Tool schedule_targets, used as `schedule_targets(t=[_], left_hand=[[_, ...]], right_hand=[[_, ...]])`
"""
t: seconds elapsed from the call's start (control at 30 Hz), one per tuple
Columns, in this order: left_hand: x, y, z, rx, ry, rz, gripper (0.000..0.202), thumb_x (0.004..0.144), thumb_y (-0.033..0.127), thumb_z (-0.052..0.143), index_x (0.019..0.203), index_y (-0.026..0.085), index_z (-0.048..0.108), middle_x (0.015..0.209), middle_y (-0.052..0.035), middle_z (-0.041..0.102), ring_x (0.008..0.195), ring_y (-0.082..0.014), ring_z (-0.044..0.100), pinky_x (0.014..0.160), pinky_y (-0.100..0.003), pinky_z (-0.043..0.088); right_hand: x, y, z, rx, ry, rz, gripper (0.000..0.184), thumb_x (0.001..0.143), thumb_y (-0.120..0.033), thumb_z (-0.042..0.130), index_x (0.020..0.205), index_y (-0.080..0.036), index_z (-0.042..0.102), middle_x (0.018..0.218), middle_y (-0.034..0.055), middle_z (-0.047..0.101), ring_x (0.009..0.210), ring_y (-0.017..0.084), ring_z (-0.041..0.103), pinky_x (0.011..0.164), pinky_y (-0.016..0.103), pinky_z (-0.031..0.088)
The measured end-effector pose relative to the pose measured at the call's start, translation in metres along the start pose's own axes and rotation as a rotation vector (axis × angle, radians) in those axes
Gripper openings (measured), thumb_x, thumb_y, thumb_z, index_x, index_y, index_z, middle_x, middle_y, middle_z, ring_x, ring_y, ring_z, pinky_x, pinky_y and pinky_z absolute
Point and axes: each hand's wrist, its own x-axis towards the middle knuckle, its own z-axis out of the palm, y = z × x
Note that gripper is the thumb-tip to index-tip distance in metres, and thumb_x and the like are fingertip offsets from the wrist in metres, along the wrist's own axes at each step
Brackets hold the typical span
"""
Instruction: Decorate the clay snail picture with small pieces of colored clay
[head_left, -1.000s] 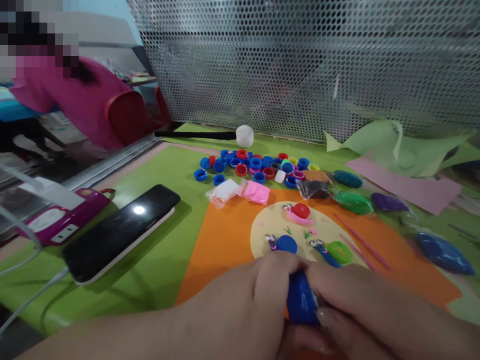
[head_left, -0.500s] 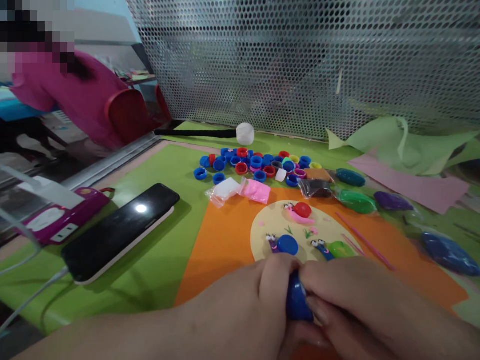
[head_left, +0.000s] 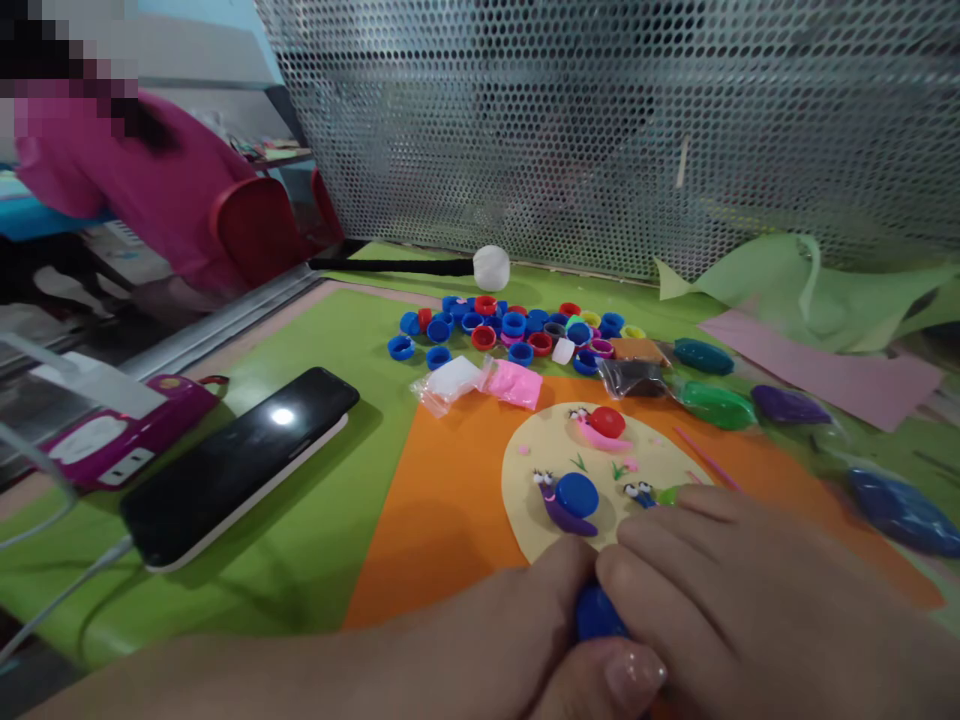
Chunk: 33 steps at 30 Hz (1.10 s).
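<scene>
Both my hands meet at the bottom of the view over the orange sheet. My left hand and my right hand are closed together round a blue lump of clay, of which only a small part shows between the fingers. Just beyond my fingers lies a cream oval card with clay snails on it: one with a blue cap shell, one with a red cap shell, and a green one partly hidden by my right hand.
A pile of coloured bottle caps, bagged white and pink clay, and more clay bags lie farther back. A black phone and a magenta device sit at left. A perforated metal screen stands behind. A person in pink is far left.
My hands have drawn back toward me and lower in view, so the blue-shelled snail now shows fully. Less of the blue clay shows between my fingers.
</scene>
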Motion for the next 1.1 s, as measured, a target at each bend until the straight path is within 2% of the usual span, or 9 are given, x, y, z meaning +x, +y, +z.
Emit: schedule_targets(t=[0.13, 0.27, 0.43, 0.53, 0.63, 0.77, 0.97, 1.1], left_hand=[[0.001, -0.002, -0.001, 0.048, -0.019, 0.057, 0.044, 0.091, 0.049, 0.024, 0.115, 0.015, 0.040, 0.088, -0.0071, 0.057, 0.072, -0.0173, 0.054, 0.063, -0.029, 0.049], [-0.002, -0.003, -0.003, 0.061, 0.015, 0.073, 0.041, 0.089, 0.046, 0.029, 0.115, 0.017, 0.041, 0.088, -0.0063, 0.057, 0.073, -0.0174, 0.054, 0.065, -0.030, 0.049], [-0.001, -0.007, 0.001, 0.006, 0.053, 0.006, 0.045, 0.084, 0.050, 0.037, 0.116, 0.018, 0.041, 0.090, -0.0083, 0.058, 0.073, -0.0199, 0.055, 0.061, -0.031, 0.049], [0.003, -0.012, 0.009, -0.052, 0.126, -0.010, 0.050, 0.080, 0.055, 0.041, 0.115, 0.019, 0.041, 0.086, -0.0071, 0.058, 0.070, -0.0192, 0.055, 0.058, -0.030, 0.049], [0.004, -0.014, 0.013, -0.039, 0.174, -0.017, 0.052, 0.080, 0.056, 0.041, 0.116, 0.018, 0.040, 0.083, -0.0062, 0.058, 0.066, -0.0183, 0.054, 0.056, -0.029, 0.049], [0.004, -0.011, 0.013, 0.007, 0.142, -0.042, 0.049, 0.081, 0.052, 0.041, 0.115, 0.016, 0.040, 0.080, -0.0068, 0.058, 0.062, -0.0180, 0.055, 0.054, -0.030, 0.050], [0.004, -0.011, 0.013, 0.020, 0.149, -0.054, 0.049, 0.081, 0.053, 0.039, 0.114, 0.017, 0.040, 0.076, -0.0054, 0.056, 0.059, -0.0169, 0.054, 0.054, -0.029, 0.050], [0.002, -0.013, 0.012, 0.014, 0.109, -0.022, 0.051, 0.081, 0.053, 0.038, 0.118, 0.018, 0.037, 0.076, -0.0050, 0.056, 0.060, -0.0172, 0.054, 0.055, -0.029, 0.049]], right_hand=[[-0.004, -0.003, 0.006, 0.033, 0.013, 0.052, 0.023, 0.079, -0.001, 0.031, 0.074, -0.021, 0.041, 0.056, -0.0037, 0.049, 0.046, 0.016, 0.045, 0.050, 0.030, 0.028], [-0.005, -0.008, 0.006, 0.079, 0.036, 0.139, 0.019, 0.074, -0.005, 0.032, 0.071, -0.022, 0.041, 0.057, -0.0022, 0.049, 0.048, 0.017, 0.043, 0.051, 0.030, 0.028], [0.005, -0.007, 0.000, 0.193, -0.074, 0.219, 0.016, 0.069, -0.009, 0.035, 0.070, -0.022, 0.045, 0.060, -0.0013, 0.052, 0.049, 0.016, 0.046, 0.046, 0.027, 0.028], [0.009, -0.001, -0.002, 0.338, -0.144, 0.190, 0.009, 0.067, -0.012, 0.045, 0.069, -0.021, 0.045, 0.061, -0.0024, 0.055, 0.047, 0.013, 0.047, 0.043, 0.024, 0.030], [0.010, 0.004, -0.001, 0.519, -0.217, 0.216, 0.010, 0.067, -0.015, 0.053, 0.069, -0.020, 0.045, 0.063, -0.0018, 0.058, 0.049, 0.013, 0.050, 0.043, 0.022, 0.033], [0.010, 0.005, 0.003, 0.633, -0.226, 0.292, 0.009, 0.070, -0.014, 0.046, 0.066, -0.020, 0.040, 0.057, -0.0020, 0.056, 0.045, 0.012, 0.050, 0.042, 0.019, 0.034], [0.014, 0.005, 0.003, 0.624, -0.220, 0.285, 0.022, 0.056, -0.007, 0.050, 0.059, -0.019, 0.032, 0.053, -0.0059, 0.045, 0.042, 0.007, 0.037, 0.040, 0.016, 0.026], [0.018, 0.005, 0.000, 0.656, -0.232, 0.339, 0.018, 0.057, -0.006, 0.047, 0.056, -0.018, 0.033, 0.050, -0.0058, 0.043, 0.040, 0.007, 0.033, 0.038, 0.016, 0.022]])
